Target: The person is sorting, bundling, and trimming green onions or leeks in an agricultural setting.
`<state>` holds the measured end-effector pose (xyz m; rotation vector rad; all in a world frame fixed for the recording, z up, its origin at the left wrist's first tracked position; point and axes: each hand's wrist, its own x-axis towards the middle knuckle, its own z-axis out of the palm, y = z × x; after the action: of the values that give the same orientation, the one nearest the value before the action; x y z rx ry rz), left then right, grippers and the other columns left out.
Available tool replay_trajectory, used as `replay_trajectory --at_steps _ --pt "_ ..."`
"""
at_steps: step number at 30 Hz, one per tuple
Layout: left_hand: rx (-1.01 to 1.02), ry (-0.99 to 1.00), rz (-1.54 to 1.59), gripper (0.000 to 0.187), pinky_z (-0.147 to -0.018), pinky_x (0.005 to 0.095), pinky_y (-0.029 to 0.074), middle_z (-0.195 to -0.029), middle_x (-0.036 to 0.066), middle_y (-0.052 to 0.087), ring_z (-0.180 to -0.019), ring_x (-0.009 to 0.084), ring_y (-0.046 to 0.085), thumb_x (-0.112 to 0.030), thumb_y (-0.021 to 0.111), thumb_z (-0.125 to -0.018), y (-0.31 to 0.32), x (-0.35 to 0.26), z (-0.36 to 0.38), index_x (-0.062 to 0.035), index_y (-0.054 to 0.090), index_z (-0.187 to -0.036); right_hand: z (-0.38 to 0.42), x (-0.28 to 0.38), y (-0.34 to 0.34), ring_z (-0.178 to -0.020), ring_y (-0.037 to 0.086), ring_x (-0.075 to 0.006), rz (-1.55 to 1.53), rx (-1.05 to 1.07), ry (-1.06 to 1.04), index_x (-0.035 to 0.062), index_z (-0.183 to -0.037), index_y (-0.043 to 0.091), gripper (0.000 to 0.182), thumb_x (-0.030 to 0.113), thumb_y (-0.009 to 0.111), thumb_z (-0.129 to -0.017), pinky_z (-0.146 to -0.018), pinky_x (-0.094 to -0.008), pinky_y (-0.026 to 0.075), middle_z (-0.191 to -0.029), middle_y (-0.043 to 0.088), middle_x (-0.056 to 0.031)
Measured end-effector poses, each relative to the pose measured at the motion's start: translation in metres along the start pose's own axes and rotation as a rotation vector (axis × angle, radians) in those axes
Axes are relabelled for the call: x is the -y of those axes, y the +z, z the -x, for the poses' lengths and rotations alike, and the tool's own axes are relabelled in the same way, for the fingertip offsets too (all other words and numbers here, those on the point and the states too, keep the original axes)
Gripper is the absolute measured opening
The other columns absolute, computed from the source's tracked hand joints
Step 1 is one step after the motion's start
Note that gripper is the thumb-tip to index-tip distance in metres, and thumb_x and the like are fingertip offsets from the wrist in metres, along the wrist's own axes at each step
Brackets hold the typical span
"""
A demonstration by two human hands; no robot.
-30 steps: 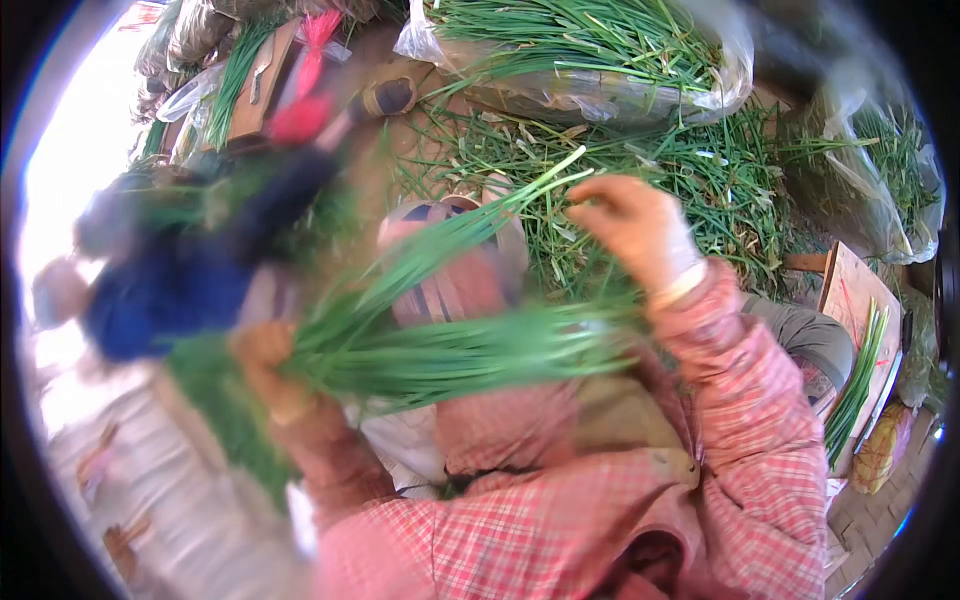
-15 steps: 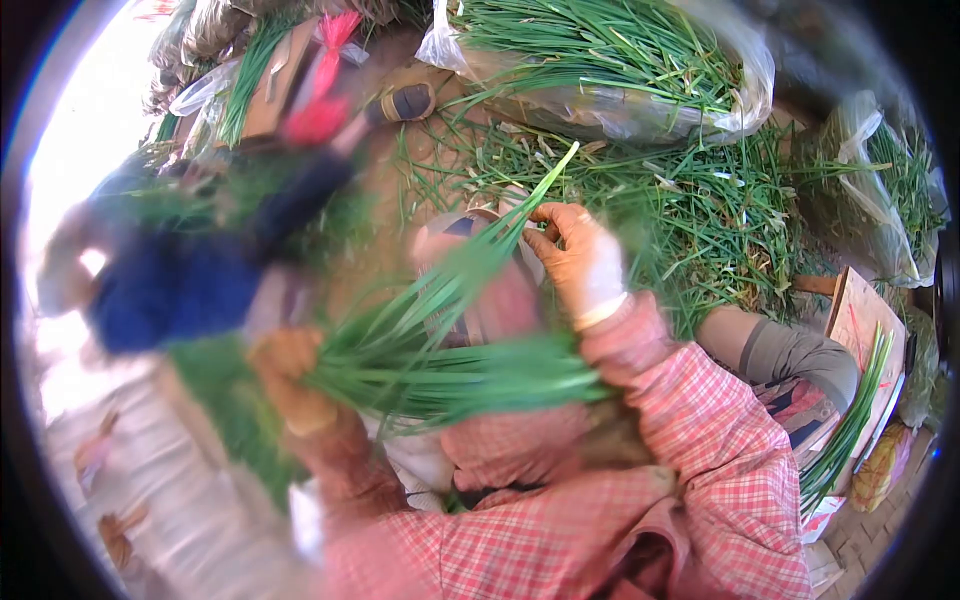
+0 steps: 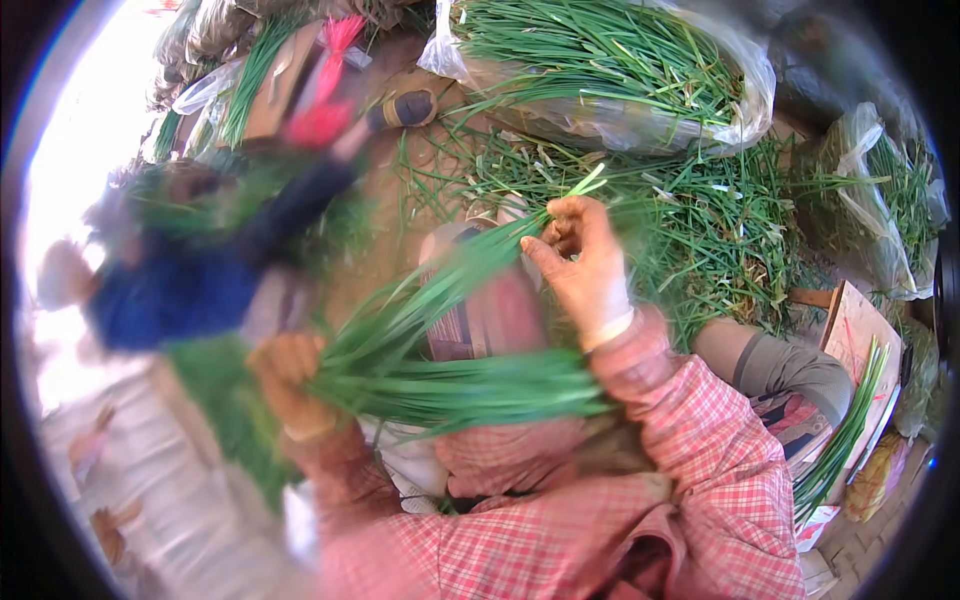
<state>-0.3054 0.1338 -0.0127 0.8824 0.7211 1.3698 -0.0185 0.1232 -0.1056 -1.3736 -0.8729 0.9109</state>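
Note:
My left hand [image 3: 290, 385], blurred by motion, is closed around one end of a bunch of long green stalks [image 3: 470, 385]. From that grip the stalks fan out in two parts, one lying level to the right, the other slanting up to the right. My right hand [image 3: 590, 268] is beside the tips of the slanting part, its fingers curled and its thumb apart from them. The pale tips show just above its fingers. No stalk is visible in the gap between thumb and fingers.
A plastic-lined heap of green stalks [image 3: 610, 60] lies at the top, with loose stalks [image 3: 710, 230] below it. On the right are a board [image 3: 865, 325] with stalks and a plastic bag [image 3: 875, 200]. Another person in blue [image 3: 180, 300] is at the left.
My right thumb and fingers have parted from around the stalk tips, and that hand has turned slightly. The slanting stalks have shifted a little lower. My left hand keeps its grip.

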Motion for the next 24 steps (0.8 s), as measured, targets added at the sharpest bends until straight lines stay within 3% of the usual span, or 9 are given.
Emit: replay_trajectory --at_steps 8,11,14,16,17,19,21,23,24 --pt "0.030 0.019 -0.015 0.026 -0.052 0.0252 0.024 -0.055 -0.005 0.029 -0.051 0.0082 0.026 -0.028 0.052 -0.089 0.007 0.000 -0.003 -0.0145 0.039 -0.071 -0.010 -0.015 -0.005 -0.066 0.061 -0.0227 0.167 0.067 0.001 0.0054 -0.088 0.055 0.019 0.021 0.062 -0.078 -0.060 -0.0358 0.046 -0.070 0.060 -0.0136" --pt "0.053 0.036 -0.051 0.027 -0.058 0.0261 0.031 -0.061 -0.003 0.031 -0.053 0.0111 0.031 -0.028 0.046 -0.092 0.010 -0.003 -0.004 -0.0139 0.038 -0.071 -0.001 0.000 -0.011 -0.062 0.060 -0.0208 0.193 0.165 0.021 0.0046 -0.087 0.054 0.013 0.017 0.058 -0.082 -0.057 -0.0340 0.047 -0.068 0.060 -0.0108" --pt "0.033 0.055 -0.129 0.027 -0.072 0.0287 0.036 -0.066 -0.002 0.032 -0.056 0.0138 0.033 -0.027 0.041 -0.093 0.005 -0.012 -0.005 -0.0131 0.036 -0.071 0.022 0.061 -0.038 -0.058 0.059 -0.0171 -0.405 0.490 0.252 0.0050 -0.083 0.053 0.009 0.013 0.053 -0.086 -0.054 -0.0293 0.047 -0.068 0.060 -0.0065" --pt "0.021 0.066 0.004 0.027 -0.081 0.0303 0.036 -0.068 -0.001 0.032 -0.059 0.0150 0.034 -0.026 0.038 -0.094 0.052 -0.020 -0.006 -0.0127 0.035 -0.070 0.036 0.098 -0.075 -0.056 0.056 -0.0147 -0.787 0.506 0.191 0.0047 -0.082 0.052 0.010 0.013 0.051 -0.088 -0.053 -0.0258 0.046 -0.069 0.059 -0.0049" --pt "0.182 0.085 -0.013 0.029 -0.081 0.0306 0.035 -0.068 -0.001 0.031 -0.061 0.0147 0.034 -0.026 0.037 -0.095 0.068 -0.022 -0.017 -0.0123 0.034 -0.069 0.042 0.109 -0.090 -0.055 0.055 -0.0135 -0.977 0.514 0.162 0.0046 -0.082 0.051 0.011 0.012 0.049 -0.089 -0.053 -0.0240 0.046 -0.070 0.059 -0.0040" --pt "0.388 0.108 -0.041 0.031 -0.080 0.0305 0.034 -0.066 -0.001 0.030 -0.062 0.0142 0.034 -0.025 0.036 -0.095 0.111 -0.025 -0.032 -0.0120 0.033 -0.068 0.038 0.114 -0.092 -0.060 0.056 -0.0189 -0.028 0.338 -0.100 0.0016 -0.082 0.051 0.004 0.005 0.051 -0.082 -0.057 -0.0303 0.047 -0.067 0.056 -0.0114" --pt "0.498 0.100 -0.061 0.033 -0.078 0.0295 0.034 -0.064 -0.002 0.027 -0.062 0.0135 0.033 -0.026 0.038 -0.095 0.195 -0.026 -0.029 -0.0121 0.032 -0.066 0.043 0.080 -0.076 -0.055 0.055 -0.0215 0.525 0.063 -0.729 0.0070 -0.078 0.054 0.003 0.006 0.053 -0.075 -0.052 -0.0314 0.047 -0.062 0.054 -0.0059" --pt "0.188 0.138 -0.149 0.034 -0.075 0.0299 0.034 -0.062 -0.002 0.027 -0.061 0.0128 0.032 -0.026 0.041 -0.095 0.262 -0.024 -0.023 -0.0126 0.032 -0.064 0.059 0.116 -0.070 -0.067 0.057 -0.0295 0.582 0.502 -0.639 0.0086 -0.074 0.057 0.004 0.009 0.054 -0.071 -0.069 -0.0336 0.048 -0.075 0.059 -0.0109" --pt "0.023 0.156 -0.194 0.035 -0.074 0.0301 0.034 -0.061 -0.002 0.026 -0.060 0.0124 0.032 -0.026 0.042 -0.094 0.290 -0.023 -0.018 -0.0128 0.032 -0.063 0.057 0.116 -0.074 -0.071 0.057 -0.0278 0.493 0.426 -0.723 0.0074 -0.076 0.056 0.005 0.007 0.052 -0.074 -0.074 -0.0331 0.046 -0.079 0.059 -0.0109"
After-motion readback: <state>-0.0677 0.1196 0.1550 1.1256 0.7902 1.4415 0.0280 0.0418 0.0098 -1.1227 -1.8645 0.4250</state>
